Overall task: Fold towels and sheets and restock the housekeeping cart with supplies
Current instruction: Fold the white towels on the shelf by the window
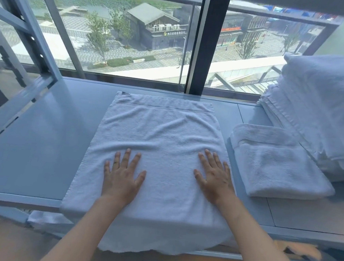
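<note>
Towel (158, 141) edge nearest me hangs over the near rim of the counter (42, 151), draping toward my legs; the rest lies flat across the top, running away from me toward the window.

My left hand (122, 173) and right hand (214, 177) both rest palm-down on the near half of the towel, fingers straight and spread, gripping nothing. They sit apart, one toward each side, which I judge is to press the cloth flat and smooth the wrinkles before a fold. Soft ripples show in the terry just past my fingertips.

To the right, just beside the spread towel but not touching it, lies a folded towel (277, 167), squared into a thick pad. Probably finished work parked within easy reach.

Farther right and behind it rises a tall stack of white linen (316, 113), its layered edges showing at the left side, with a soft bulky piece on top. I cannot tell whether these are towels or sheets.

At the far end of the spread towel, a hemmed band and a small dark tag (125, 93) sit near the window glass (132, 45).

Far left, a pale metal shelf frame (30, 36) stands on the counter's corner. No cart in view.
</note>
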A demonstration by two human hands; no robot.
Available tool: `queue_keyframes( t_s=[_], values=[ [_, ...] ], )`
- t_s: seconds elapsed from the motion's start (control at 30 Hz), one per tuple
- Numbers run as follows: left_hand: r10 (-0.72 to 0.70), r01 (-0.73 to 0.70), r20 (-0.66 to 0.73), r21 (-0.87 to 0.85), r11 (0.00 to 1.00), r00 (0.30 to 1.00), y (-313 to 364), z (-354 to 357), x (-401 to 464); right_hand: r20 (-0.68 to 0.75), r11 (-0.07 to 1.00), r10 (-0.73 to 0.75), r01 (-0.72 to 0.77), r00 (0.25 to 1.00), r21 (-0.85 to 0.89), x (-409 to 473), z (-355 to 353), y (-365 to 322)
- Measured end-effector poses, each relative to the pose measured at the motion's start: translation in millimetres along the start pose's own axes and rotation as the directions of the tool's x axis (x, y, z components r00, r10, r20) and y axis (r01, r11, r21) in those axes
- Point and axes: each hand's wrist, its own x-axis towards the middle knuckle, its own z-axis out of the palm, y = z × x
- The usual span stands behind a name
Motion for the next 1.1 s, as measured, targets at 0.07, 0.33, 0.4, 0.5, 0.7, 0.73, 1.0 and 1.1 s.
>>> queue_keyframes(
  t_s=[0.07, 0.33, 0.4, 0.5, 0.7, 0.73, 1.0, 1.1],
  values=[
    [-0.001, 0.001, 0.013, 0.010, 1.000, 1.000, 5, -2, 8, 0.006, 1.000, 0.001, -0.001, 1.000, -0.006, 7, -2, 3],
    [0.007, -0.007, -0.005, -0.006, 1.000, 1.000, 6, -1, 10, -0.051, 0.995, -0.097, 0.098, 0.994, 0.022, -17, -10, -24],
    [0.007, -0.007, -0.015, -0.014, 1.000, 1.000, 5, 0, 10, -0.059, 0.974, -0.196, 0.201, 0.979, 0.107, -35, -7, -51],
    [0.015, -0.015, 0.000, 0.001, 1.000, 1.000, 4, -1, 10, 0.002, 0.958, -0.254, 0.251, 0.967, 0.136, -55, 5, -79],
    [0.104, -0.112, -0.153, -0.040, 0.993, 0.983, 4, -12, -23, 0.060, 0.973, -0.231, 0.229, 0.971, 0.044, -63, 14, -75],
    [0.155, -0.167, -0.189, -0.050, 0.985, 0.970, 2, -10, -37, 0.058, 0.971, -0.237, 0.234, 0.970, 0.049, -63, 15, -75],
    [0.329, -0.327, -0.022, 0.055, 0.943, 0.944, 3, 15, -90, 0.010, 0.963, -0.269, 0.268, 0.963, 0.031, -66, 17, -79],
    [0.312, -0.312, 0.017, 0.078, 0.947, 0.950, 5, 14, -85, -0.012, 0.923, -0.383, 0.383, 0.924, 0.045, -76, 22, -101]
  ],
)
